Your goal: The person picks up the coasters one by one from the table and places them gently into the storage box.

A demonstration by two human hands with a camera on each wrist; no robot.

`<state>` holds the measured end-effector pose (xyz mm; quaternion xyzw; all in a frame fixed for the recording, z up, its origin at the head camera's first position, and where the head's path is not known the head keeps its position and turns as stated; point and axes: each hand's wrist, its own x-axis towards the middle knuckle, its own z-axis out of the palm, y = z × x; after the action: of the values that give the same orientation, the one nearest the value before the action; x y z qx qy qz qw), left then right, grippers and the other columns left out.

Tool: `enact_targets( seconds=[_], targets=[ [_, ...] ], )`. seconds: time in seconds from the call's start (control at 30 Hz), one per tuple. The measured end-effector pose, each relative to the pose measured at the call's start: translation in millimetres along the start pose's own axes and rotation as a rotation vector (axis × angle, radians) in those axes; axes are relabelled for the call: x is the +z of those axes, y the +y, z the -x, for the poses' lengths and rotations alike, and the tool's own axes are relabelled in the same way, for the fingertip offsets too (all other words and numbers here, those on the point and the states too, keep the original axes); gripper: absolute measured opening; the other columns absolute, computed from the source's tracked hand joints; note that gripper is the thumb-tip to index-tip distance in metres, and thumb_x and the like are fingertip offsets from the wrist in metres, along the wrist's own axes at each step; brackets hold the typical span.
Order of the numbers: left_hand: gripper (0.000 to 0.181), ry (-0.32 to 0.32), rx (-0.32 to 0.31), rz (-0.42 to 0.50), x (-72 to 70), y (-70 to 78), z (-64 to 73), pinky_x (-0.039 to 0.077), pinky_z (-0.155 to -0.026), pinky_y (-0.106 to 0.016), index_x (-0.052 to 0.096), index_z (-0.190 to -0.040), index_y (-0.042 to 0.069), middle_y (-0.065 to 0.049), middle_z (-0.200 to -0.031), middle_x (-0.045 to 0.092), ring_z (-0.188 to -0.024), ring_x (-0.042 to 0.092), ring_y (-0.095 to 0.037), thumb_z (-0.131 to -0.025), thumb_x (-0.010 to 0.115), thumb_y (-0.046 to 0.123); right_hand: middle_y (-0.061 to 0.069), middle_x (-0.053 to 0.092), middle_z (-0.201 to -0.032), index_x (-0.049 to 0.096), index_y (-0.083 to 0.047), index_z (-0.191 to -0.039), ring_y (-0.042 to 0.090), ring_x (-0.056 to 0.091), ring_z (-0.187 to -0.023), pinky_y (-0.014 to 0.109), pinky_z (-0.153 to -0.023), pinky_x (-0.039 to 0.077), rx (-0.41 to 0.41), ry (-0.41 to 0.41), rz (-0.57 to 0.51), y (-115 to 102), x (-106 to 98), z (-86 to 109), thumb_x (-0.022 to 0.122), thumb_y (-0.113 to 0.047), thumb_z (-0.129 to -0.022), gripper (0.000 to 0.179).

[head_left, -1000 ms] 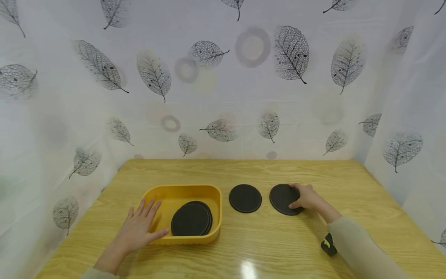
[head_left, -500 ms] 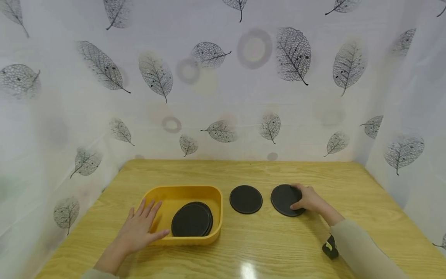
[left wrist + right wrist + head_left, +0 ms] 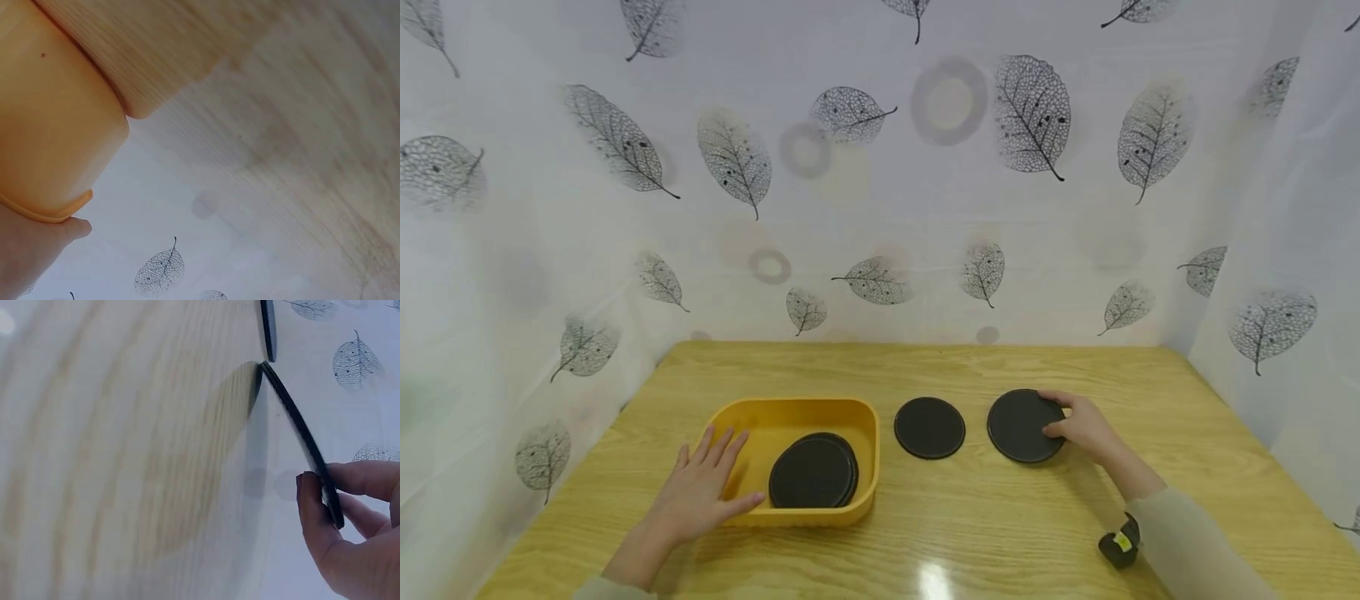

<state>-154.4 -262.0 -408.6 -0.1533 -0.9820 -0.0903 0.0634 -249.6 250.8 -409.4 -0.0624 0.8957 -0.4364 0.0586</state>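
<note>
My right hand point(image 3: 1082, 423) pinches a round black coaster point(image 3: 1024, 425) by its right edge. In the right wrist view this coaster point(image 3: 300, 431) is tilted, its near edge raised off the table between thumb and fingers. A second black coaster point(image 3: 929, 427) lies flat just to its left. My left hand point(image 3: 696, 492) rests with spread, straight fingers over the left end of a yellow plastic bin point(image 3: 871, 467). In the left wrist view, a fingertip shows at the bin's rim point(image 3: 50, 217). Inside the bin lie overlapping black coasters point(image 3: 812, 473).
The wood-grain table point(image 3: 985, 533) stands against a white curtain point(image 3: 880, 192) with leaf prints behind and on both sides. A small black object with a yellow mark point(image 3: 1118, 543) shows beside the right sleeve point(image 3: 1187, 533).
My right hand has shifted slightly right, and the coaster in it has moved along and come up at its right side. The left hand and bin have stayed still.
</note>
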Motion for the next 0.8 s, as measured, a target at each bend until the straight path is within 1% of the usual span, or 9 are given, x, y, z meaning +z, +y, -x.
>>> enact_targets(
  seconds=[0.13,0.2,0.23,0.33,0.43,0.6,0.73,0.8],
  targets=[
    [0.085,0.001,0.002,-0.005,-0.3,-0.1,0.0,0.011,-0.092,-0.065,0.031,-0.136,0.002,-0.022,-0.137,0.031,-0.127,0.013,-0.044,-0.077,0.051,0.060,0.035,0.030,-0.129,0.036,0.009,-0.130,0.050,0.030,-0.115,0.045,-0.082,0.043,0.006,0.021,-0.041,-3,-1,7.2,0.062,0.002,-0.075,0.061],
    [0.085,-0.001,0.003,-0.005,-0.7,-0.1,0.1,0.011,-0.092,-0.065,0.031,-0.136,0.002,-0.022,-0.137,0.030,-0.127,0.013,-0.044,-0.077,0.051,0.060,0.035,0.027,-0.132,0.034,0.008,-0.131,0.048,0.033,-0.115,0.042,-0.081,0.045,0.023,0.027,-0.088,-5,0,10.9,0.061,0.002,-0.077,0.061],
    [0.085,-0.002,0.003,-0.003,-0.9,0.0,0.1,0.011,-0.092,-0.065,0.031,-0.136,0.002,-0.023,-0.137,0.030,-0.127,0.013,-0.044,-0.077,0.051,0.060,0.034,0.026,-0.132,0.033,0.008,-0.132,0.046,0.036,-0.114,0.040,-0.079,0.046,0.031,0.032,-0.118,-5,1,12.6,0.061,0.002,-0.077,0.062],
    [0.085,-0.006,0.002,0.004,-1.0,0.0,0.4,0.011,-0.092,-0.065,0.031,-0.136,0.001,-0.023,-0.137,0.030,-0.127,0.013,-0.044,-0.077,0.051,0.059,0.034,0.021,-0.134,0.029,0.008,-0.134,0.040,0.047,-0.106,0.031,-0.071,0.050,0.044,0.042,-0.222,-6,2,17.1,0.059,0.004,-0.079,0.062],
    [0.085,-0.003,0.003,0.002,-0.4,0.0,0.6,0.011,-0.092,-0.065,0.031,-0.136,0.001,-0.023,-0.136,0.030,-0.127,0.013,-0.044,-0.077,0.051,0.060,0.033,0.019,-0.136,0.027,0.006,-0.135,0.029,0.054,-0.097,0.027,-0.069,0.050,0.046,0.052,-0.305,-8,4,21.2,0.058,0.003,-0.080,0.063],
    [0.085,0.004,0.005,-0.004,0.1,-0.3,0.4,0.012,-0.092,-0.065,0.032,-0.135,0.001,-0.022,-0.136,0.032,-0.127,0.014,-0.044,-0.077,0.051,0.060,0.030,0.020,-0.137,0.026,0.005,-0.136,0.015,0.059,-0.085,0.025,-0.069,0.050,0.034,0.065,-0.431,-16,7,30.5,0.057,0.003,-0.081,0.064],
    [0.085,-0.001,0.003,-0.005,0.0,-0.4,0.1,0.012,-0.092,-0.065,0.032,-0.135,0.001,-0.023,-0.136,0.031,-0.127,0.013,-0.044,-0.077,0.051,0.060,0.028,0.021,-0.136,0.024,0.006,-0.136,0.010,0.060,-0.082,0.025,-0.069,0.050,0.026,0.061,-0.545,-25,13,36.0,0.057,0.004,-0.080,0.065],
    [0.085,0.000,0.003,-0.007,-0.1,-0.4,-0.1,0.012,-0.092,-0.065,0.032,-0.135,0.001,-0.023,-0.136,0.031,-0.127,0.013,-0.044,-0.077,0.051,0.060,0.028,0.022,-0.136,0.025,0.007,-0.136,0.009,0.059,-0.082,0.024,-0.069,0.050,0.024,0.063,-0.579,-30,17,37.6,0.058,0.004,-0.080,0.065]
  ],
)
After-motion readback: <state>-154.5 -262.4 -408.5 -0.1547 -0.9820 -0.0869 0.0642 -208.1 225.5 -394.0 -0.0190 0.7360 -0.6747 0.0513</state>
